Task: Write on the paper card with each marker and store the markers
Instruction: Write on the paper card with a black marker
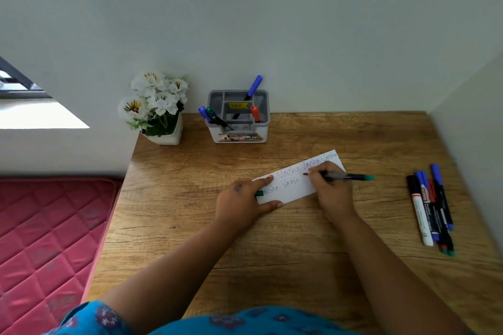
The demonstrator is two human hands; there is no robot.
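Observation:
A white paper card (296,185) lies tilted on the wooden desk (299,226), with handwritten words in several colours. My right hand (330,190) grips a black marker with a green end (351,177), its tip touching the card. My left hand (245,202) presses the card's left end flat and holds a green cap (259,193) under its fingers. Several loose markers (432,209) lie in a bunch at the desk's right. A grey and white organiser (239,117) at the back holds blue, green and red markers.
A white pot of artificial white flowers (156,109) stands at the desk's back left corner. Walls close the desk at the back and right. A red quilted mattress (46,239) lies below the desk's left edge.

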